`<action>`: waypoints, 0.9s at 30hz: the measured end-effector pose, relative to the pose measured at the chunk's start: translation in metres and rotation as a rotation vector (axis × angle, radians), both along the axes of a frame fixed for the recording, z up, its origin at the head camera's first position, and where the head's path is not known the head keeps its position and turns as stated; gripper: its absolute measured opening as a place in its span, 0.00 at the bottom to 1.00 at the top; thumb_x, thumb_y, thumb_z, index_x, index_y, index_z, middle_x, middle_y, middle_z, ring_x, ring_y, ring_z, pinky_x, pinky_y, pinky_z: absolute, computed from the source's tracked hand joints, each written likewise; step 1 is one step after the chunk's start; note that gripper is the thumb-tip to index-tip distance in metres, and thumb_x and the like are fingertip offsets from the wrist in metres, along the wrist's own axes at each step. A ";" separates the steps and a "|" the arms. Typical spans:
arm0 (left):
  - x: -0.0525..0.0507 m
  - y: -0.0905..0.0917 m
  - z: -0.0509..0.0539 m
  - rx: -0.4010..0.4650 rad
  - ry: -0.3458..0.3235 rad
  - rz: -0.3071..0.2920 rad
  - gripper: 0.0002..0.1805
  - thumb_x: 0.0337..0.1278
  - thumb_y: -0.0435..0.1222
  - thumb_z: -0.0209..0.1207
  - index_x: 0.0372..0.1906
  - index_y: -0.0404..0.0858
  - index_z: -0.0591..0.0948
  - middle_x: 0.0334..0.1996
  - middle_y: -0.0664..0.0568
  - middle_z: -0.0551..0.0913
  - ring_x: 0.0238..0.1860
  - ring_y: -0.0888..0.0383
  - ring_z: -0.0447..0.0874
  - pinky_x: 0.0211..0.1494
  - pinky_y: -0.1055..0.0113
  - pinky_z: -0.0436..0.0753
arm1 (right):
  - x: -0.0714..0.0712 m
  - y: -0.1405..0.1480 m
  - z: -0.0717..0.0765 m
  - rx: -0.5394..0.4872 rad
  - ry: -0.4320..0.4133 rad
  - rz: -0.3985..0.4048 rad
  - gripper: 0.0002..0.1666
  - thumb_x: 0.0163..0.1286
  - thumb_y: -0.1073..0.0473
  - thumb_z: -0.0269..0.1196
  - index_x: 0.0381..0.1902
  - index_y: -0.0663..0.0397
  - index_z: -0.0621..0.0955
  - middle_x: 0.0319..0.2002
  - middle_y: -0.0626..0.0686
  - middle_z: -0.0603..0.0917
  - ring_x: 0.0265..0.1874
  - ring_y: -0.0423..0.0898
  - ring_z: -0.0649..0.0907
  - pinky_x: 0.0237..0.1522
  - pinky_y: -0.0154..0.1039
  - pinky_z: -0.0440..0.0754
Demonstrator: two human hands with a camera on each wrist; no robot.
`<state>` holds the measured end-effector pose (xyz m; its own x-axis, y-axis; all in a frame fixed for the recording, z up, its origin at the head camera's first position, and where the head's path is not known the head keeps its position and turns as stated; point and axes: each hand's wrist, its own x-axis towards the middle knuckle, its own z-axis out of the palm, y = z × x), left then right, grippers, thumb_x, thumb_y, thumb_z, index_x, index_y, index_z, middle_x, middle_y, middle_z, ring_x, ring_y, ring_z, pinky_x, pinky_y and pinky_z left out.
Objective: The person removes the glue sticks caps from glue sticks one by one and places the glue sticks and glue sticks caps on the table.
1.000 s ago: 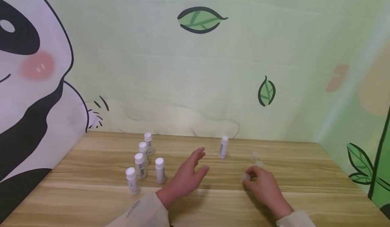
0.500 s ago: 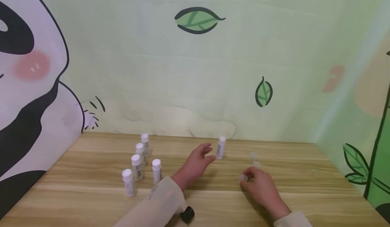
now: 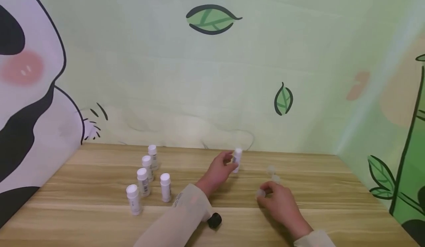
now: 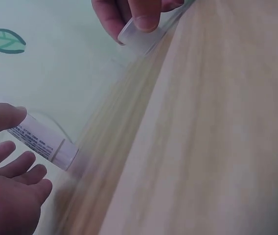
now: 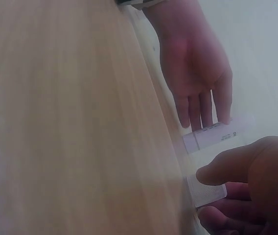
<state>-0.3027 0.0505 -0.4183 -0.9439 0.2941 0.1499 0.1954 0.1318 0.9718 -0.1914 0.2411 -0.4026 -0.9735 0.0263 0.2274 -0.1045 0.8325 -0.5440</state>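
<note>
My left hand (image 3: pixel 216 171) reaches to a white capped bottle (image 3: pixel 237 154) standing near the table's back edge. Its thumb lies over the near side of this bottle, and its fingers are parted and loosely bent about it. In the left wrist view the labelled bottle (image 4: pixel 43 139) shows between thumb and fingers, which are not closed round it. My right hand (image 3: pixel 281 202) pinches a small translucent container (image 3: pixel 261 193) at the table. The right wrist view shows the ridged side of that container (image 5: pixel 208 192) between thumb and fingers.
Two more translucent pieces (image 3: pixel 276 179) lie just beyond my right hand. Several white capped bottles (image 3: pixel 143 182) stand upright at the left of the wooden table (image 3: pixel 99 188). A printed cloth wall (image 3: pixel 159 73) rises behind the table. A black object (image 3: pixel 214 221) sits at my left cuff.
My left hand has moved forward and right, up to the lone white bottle. The right hand keeps its pinch on the translucent container. The head view has turned slightly right.
</note>
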 end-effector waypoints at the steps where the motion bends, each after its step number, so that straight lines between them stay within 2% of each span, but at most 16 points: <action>1: -0.001 0.001 0.000 0.005 0.002 -0.001 0.29 0.65 0.39 0.58 0.68 0.36 0.67 0.64 0.38 0.72 0.65 0.42 0.70 0.66 0.49 0.72 | 0.000 0.000 0.000 0.001 0.000 -0.001 0.14 0.53 0.60 0.69 0.39 0.55 0.83 0.36 0.50 0.87 0.33 0.42 0.82 0.40 0.43 0.81; 7: -0.008 0.007 -0.005 0.050 0.006 -0.013 0.25 0.65 0.35 0.58 0.65 0.34 0.70 0.61 0.40 0.76 0.62 0.47 0.73 0.65 0.51 0.73 | 0.000 0.000 0.001 0.006 0.005 -0.003 0.14 0.53 0.60 0.69 0.39 0.54 0.83 0.36 0.50 0.87 0.34 0.42 0.82 0.40 0.43 0.81; 13: -0.012 0.013 -0.008 0.052 0.027 -0.010 0.21 0.65 0.32 0.57 0.62 0.34 0.74 0.58 0.40 0.78 0.59 0.47 0.76 0.62 0.54 0.77 | -0.001 0.000 0.000 0.009 0.014 -0.001 0.13 0.53 0.60 0.69 0.38 0.54 0.83 0.35 0.49 0.87 0.33 0.42 0.82 0.39 0.41 0.80; 22: -0.008 0.009 -0.005 0.061 0.027 0.007 0.21 0.66 0.33 0.56 0.62 0.34 0.74 0.58 0.41 0.79 0.59 0.49 0.76 0.60 0.56 0.78 | 0.000 -0.001 0.001 0.021 0.011 -0.003 0.15 0.54 0.60 0.68 0.41 0.56 0.83 0.37 0.50 0.87 0.35 0.44 0.83 0.41 0.44 0.81; 27: -0.004 0.005 -0.006 0.060 0.027 0.001 0.20 0.66 0.34 0.57 0.61 0.34 0.75 0.58 0.41 0.79 0.59 0.48 0.76 0.62 0.54 0.77 | 0.001 -0.002 0.004 0.037 0.015 -0.005 0.19 0.55 0.60 0.67 0.46 0.59 0.82 0.42 0.55 0.87 0.41 0.50 0.85 0.45 0.50 0.81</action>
